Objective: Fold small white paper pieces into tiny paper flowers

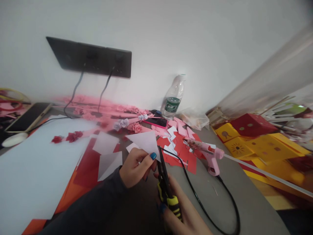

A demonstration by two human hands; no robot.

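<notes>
L hand [135,168] is pinching a pale paper triangle [146,142] btwn thumb and fingers, ctr of frame. R hand [184,210] is gripping scissors [167,189] by the handles, lower ctr, w/ blades standing at the paper's R edge; blade gap is not showing clearly. Caution: L fingertips are sitting close to the blades, so a slip could be nicking skin. A loose pinch may be letting the sheet twist, i.e. a crooked cut. The black cord [237,212] is running near the blade tips; careless closing could be snagging it.
</notes>
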